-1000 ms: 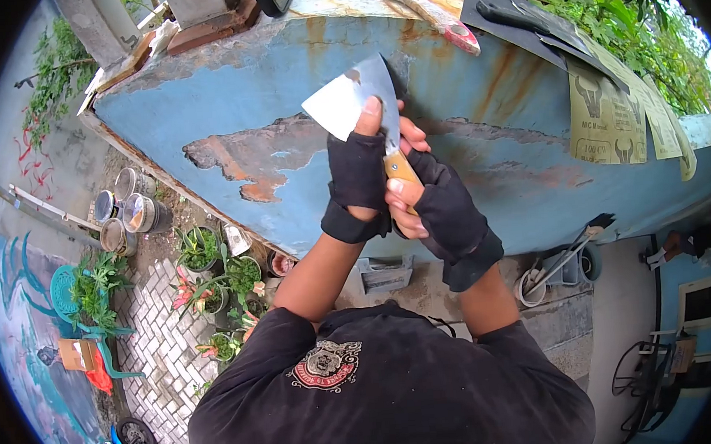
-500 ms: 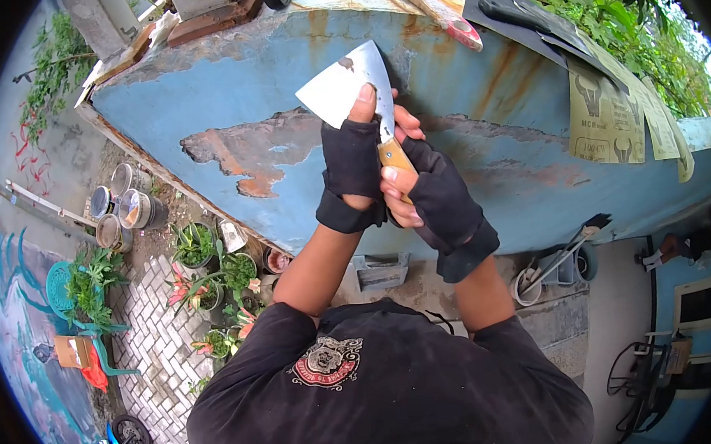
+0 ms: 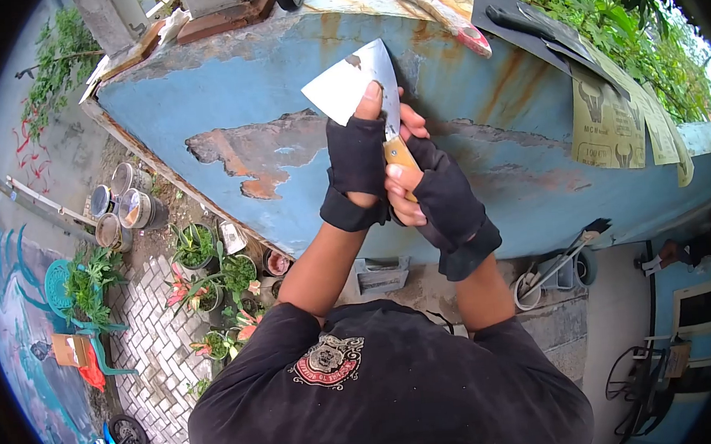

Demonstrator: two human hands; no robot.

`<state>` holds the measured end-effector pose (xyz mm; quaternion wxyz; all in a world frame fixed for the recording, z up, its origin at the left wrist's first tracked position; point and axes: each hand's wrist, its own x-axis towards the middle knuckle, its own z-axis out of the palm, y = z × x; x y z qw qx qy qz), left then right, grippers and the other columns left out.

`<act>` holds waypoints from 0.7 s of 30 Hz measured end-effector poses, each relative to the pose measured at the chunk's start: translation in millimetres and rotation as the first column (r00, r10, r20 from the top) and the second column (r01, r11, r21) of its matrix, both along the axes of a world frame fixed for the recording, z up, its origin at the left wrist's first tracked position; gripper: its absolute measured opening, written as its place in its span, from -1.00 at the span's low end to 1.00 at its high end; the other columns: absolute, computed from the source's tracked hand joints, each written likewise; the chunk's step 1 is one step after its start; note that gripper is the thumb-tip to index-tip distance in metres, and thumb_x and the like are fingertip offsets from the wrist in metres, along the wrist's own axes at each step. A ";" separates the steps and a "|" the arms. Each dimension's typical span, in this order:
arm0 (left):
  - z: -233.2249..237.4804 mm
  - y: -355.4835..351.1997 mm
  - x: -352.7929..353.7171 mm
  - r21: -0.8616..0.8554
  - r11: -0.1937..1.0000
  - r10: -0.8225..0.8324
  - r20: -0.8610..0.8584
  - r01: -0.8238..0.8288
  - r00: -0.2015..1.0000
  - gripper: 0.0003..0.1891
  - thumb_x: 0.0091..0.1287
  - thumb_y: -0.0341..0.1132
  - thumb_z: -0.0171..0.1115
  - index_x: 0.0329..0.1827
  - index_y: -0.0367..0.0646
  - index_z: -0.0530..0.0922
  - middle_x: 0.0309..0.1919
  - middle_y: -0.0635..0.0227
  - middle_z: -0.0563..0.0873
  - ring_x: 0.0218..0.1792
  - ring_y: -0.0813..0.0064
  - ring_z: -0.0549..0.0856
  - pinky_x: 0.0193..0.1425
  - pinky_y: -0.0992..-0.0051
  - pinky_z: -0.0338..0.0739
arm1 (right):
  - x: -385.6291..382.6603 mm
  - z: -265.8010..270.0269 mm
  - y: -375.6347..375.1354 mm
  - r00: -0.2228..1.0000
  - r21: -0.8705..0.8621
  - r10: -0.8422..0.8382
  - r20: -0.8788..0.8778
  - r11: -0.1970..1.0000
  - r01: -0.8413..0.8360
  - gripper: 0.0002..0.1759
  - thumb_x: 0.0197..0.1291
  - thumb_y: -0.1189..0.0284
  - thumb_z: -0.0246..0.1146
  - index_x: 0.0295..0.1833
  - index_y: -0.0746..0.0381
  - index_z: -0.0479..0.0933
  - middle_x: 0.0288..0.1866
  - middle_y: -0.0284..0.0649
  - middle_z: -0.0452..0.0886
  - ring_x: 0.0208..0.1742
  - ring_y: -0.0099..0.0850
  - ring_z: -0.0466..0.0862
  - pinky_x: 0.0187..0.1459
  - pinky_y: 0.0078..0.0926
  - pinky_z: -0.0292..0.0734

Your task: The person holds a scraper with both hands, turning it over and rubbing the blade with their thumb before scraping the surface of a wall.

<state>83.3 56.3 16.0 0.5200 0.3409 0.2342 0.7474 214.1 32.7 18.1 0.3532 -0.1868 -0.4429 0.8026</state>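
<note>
A putty knife (image 3: 349, 90) with a broad metal blade and a wooden handle is held up in front of the blue wall (image 3: 174, 103), its wide edge toward the upper left. My left hand (image 3: 357, 160), in a black fingerless glove, grips the blade with its thumb pressed flat on the face. Around the wooden handle, my right hand (image 3: 444, 187) is closed, gloved the same way. A dark spot marks the blade near its edge. Peeled patches (image 3: 264, 154) of bare grey and reddish surface show on the wall behind.
On the wall's top lie a worn paintbrush (image 3: 431, 6), a dark-handled tool (image 3: 514, 19) and sandpaper sheets (image 3: 604, 122) hanging over the edge. Below left stand paint buckets (image 3: 142, 210) and potted plants (image 3: 196, 245). A white bucket (image 3: 527, 291) with long-handled tools stands lower right.
The view has shifted slightly, so wall and hands sit a little further right. Both hands keep their hold on the putty knife.
</note>
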 end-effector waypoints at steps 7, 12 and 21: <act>-8.7 -2.6 1.2 -0.027 0.999 -0.047 -0.044 0.046 0.998 -0.50 0.49 0.02 0.10 -0.02 -0.39 0.52 -0.46 0.17 0.71 -0.41 0.41 0.70 -0.26 0.49 0.55 | 0.8 -9.0 -0.6 1.000 -0.080 -0.013 0.023 0.997 0.015 -0.93 0.36 0.50 0.14 -0.15 0.25 0.40 -0.44 -0.34 0.44 -0.68 -0.67 0.31 -0.69 -0.66 0.16; -11.3 -9.1 5.0 -0.053 0.996 -0.071 -0.052 0.068 0.996 -0.50 0.50 0.02 0.10 0.06 -0.36 0.48 -0.44 0.19 0.70 -0.40 0.40 0.70 -0.24 0.46 0.62 | 5.1 -4.7 -6.6 1.000 -0.083 -0.002 -0.001 0.997 0.002 -0.93 0.37 0.50 0.13 -0.16 0.26 0.40 -0.44 -0.33 0.44 -0.69 -0.66 0.30 -0.69 -0.66 0.17; -9.0 -11.1 6.9 -0.062 0.997 -0.047 -0.066 0.042 0.997 -0.48 0.49 0.05 0.11 -0.01 -0.38 0.52 -0.44 0.17 0.72 -0.37 0.42 0.70 -0.21 0.49 0.56 | 5.2 -6.3 -8.7 0.999 -0.110 -0.042 0.015 0.993 0.043 -0.93 0.37 0.50 0.15 -0.16 0.26 0.39 -0.43 -0.32 0.45 -0.68 -0.66 0.31 -0.68 -0.65 0.17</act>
